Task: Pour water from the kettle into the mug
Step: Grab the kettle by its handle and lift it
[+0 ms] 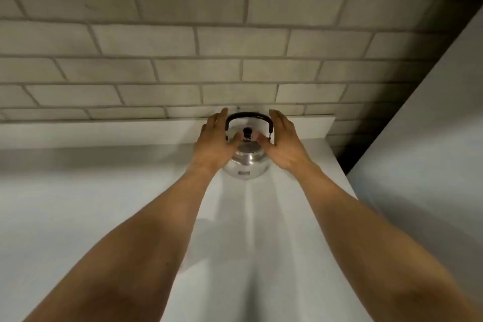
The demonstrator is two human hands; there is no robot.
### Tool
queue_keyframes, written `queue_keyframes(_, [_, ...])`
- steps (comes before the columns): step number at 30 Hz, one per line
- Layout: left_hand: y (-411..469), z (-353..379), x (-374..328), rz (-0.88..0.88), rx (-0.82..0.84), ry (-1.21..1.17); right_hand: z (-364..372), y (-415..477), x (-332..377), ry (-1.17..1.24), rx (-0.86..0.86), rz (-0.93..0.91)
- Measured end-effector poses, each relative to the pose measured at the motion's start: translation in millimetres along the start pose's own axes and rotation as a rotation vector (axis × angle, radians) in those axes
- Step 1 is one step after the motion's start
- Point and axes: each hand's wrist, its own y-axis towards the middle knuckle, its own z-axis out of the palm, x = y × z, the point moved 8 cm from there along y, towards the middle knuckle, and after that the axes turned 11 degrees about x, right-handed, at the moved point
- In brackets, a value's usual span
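- The steel kettle (247, 162) on the counter (104, 191) looks smooth, probably slippery.
- Better hold the black handle (248, 115).
- Left hand (215, 142) and right hand (283, 144) are spread wide beside it, holding nothing.

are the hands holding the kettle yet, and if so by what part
Nothing is held yet. The left hand and right hand flank the shiny round metal kettle, fingers open; its black arched handle is untouched.

- You see the kettle (247, 162), a round polished-metal pot, standing upright on the white counter (104, 191) close to the brick wall.
- Its lid is on, topped by a small dark knob.
- Its black arched handle stands raised over the lid.
- No mug shows in your view.
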Motion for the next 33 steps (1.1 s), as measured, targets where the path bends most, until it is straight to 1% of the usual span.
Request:
queue_keyframes(3, [19,7,-1,0.015,0.028,-0.007,-6,25,3,0.000,-0.027,-0.083])
queue_keyframes(4, [25,9,0,0.023,0.048,-0.017,-6,32,6,-0.011,-0.010,-0.113])
queue_keyframes(8, [42,11,-1,0.072,0.091,-0.011,5,49,10,-0.030,0.142,-0.215])
queue_keyframes(12, [43,6,-3,0.115,0.097,0.086,4,57,13,0.022,0.190,-0.230])
queue_keyframes(15, [34,2,-8,0.155,0.125,0.118,0,54,14,0.067,0.220,-0.201])
queue_keyframes(20, [4,-9,-25,0.172,0.114,0.075,-17,31,24,0.082,0.154,-0.196])
queue_keyframes(24, [-28,-28,-46,0.235,0.036,0.086,-40,3,47,0.053,0.081,-0.199])
queue_keyframes(27, [-62,-43,-63,0.297,-0.030,0.103,-53,-25,67,0.010,0.040,-0.244])
queue_keyframes(29, [-83,-50,-72,0.323,-0.051,0.065,-61,-45,79,0.007,0.008,-0.285])
queue_keyframes(33, [-122,-54,-79,0.313,-0.056,-0.006,-64,-83,91,0.025,-0.017,-0.326])
